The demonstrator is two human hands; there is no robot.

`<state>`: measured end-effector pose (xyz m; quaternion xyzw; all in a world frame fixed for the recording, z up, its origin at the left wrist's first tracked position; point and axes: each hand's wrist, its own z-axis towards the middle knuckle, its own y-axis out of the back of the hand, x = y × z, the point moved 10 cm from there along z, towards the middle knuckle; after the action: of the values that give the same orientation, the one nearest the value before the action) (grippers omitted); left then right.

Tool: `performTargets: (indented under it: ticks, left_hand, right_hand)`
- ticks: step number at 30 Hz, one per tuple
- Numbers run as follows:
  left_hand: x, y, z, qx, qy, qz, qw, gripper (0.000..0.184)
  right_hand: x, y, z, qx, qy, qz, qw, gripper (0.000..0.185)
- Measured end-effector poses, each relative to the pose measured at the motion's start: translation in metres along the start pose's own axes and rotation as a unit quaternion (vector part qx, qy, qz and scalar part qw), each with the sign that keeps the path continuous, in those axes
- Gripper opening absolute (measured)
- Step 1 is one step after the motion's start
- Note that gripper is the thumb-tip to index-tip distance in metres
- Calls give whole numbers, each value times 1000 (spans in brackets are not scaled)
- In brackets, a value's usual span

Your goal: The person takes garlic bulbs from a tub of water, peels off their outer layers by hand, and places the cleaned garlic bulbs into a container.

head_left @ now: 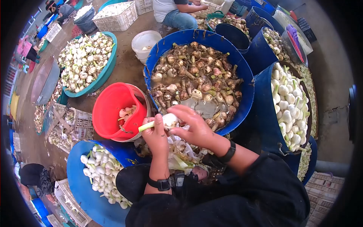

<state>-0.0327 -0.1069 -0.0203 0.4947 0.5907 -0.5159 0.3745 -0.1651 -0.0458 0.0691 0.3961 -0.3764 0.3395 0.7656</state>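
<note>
A white garlic bulb with a short green stem is held above the near edge of a blue tub. My left hand is closed on it at the stem end. My right hand curls its fingers and thumb around the other side of the bulb, where some brownish skin shows. Unpeeled, muddy garlic bulbs sit in murky water in the tub. Just left of my hands, a red bucket holds a few pinkish-white pieces. Papery peelings lie below my wrists.
Clean white garlic fills a blue container at right and a tilted blue basin at lower left. A teal basin of garlic and a white bucket stand further off. A person in jeans sits beyond the tub.
</note>
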Motion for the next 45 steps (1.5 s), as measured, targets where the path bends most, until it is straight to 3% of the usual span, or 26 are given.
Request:
performTargets:
  ticks: [1,3,6,7,8,10,12,14,15,17,18,22,25,28,30,31,32,33,34,35,36,38,40,42,43,45]
  left_hand:
    - [1,3,2,-9,-23,10,1000,27]
    - [5,8,6,-20,-46,22,998,27]
    - [0,11,2,-24,-75,55,995,27]
    - [4,14,2,-48,2,13,999,28]
    - [13,15,1,-71,79,-28,994,28]
    - [13,21,6,-89,80,-21,993,29]
    - [11,18,5,-75,71,-41,994,28]
    - [12,14,0,-84,85,-15,993,26]
    - [11,11,0,-75,68,-15,995,25]
    - [8,8,0,-63,52,-11,997,25]
    - [8,10,1,-66,56,-1,996,25]
    - [17,17,5,-73,89,29,993,26]
    - [22,19,10,-85,126,-37,988,28]
    - [48,29,14,-80,194,-83,974,33]
    - [52,44,29,-113,188,-314,924,48]
    - [36,59,40,-109,141,-359,916,59]
    - [17,71,44,-105,93,-403,904,71]
    - [15,73,39,-139,120,-396,900,76]
    - [16,77,36,-173,143,-389,893,81]
    - [24,72,34,-136,181,-319,920,81]
    - [29,59,28,-115,219,-201,948,70]
    - [45,36,28,-46,205,-70,975,57]
    - [37,9,27,0,154,42,987,42]
    - [44,-2,31,59,96,106,988,37]
    - [50,-3,33,78,90,128,985,39]
    - [53,-4,34,98,89,160,978,42]
  right_hand:
    - [-1,1,2,-2,1,0,1000,12]
    - [12,-10,0,42,94,-66,992,15]
    - [5,-16,-17,98,58,-87,990,9]
    - [-4,-28,-29,164,48,-91,981,8]
    - [-7,-27,-38,164,48,-91,981,8]
    - [-22,-35,-52,217,-49,-34,974,8]
    - [-23,-24,-38,185,-71,-44,979,7]
    - [-30,-5,-12,64,-171,28,983,7]
    - [-34,-7,-3,62,-172,29,983,7]
    - [-19,-15,14,85,-51,14,995,8]
    - [-24,-15,12,81,-54,16,995,8]
    - [-14,-39,-28,238,67,-56,967,8]
    - [-27,-51,-51,332,3,-28,943,10]
    - [-41,-36,-23,238,-60,11,969,14]
    - [-46,-45,-8,249,-75,24,965,21]
    - [-68,-58,-11,344,-124,-47,930,23]
    - [-92,-48,-4,293,-124,-109,942,25]
    - [-126,-39,-1,242,-122,-170,947,28]
    - [-173,-21,6,216,-155,-336,903,35]
    - [-227,-2,8,241,-244,-429,836,38]
    - [-244,17,10,266,-244,-505,784,39]
    - [-333,38,-12,290,-275,-533,746,35]
    - [-356,39,-23,309,-283,-516,747,34]
    - [-373,11,-49,524,-197,-528,638,34]
    - [-369,13,-46,519,-195,-531,641,34]
    - [-315,7,-34,418,-351,-234,804,42]
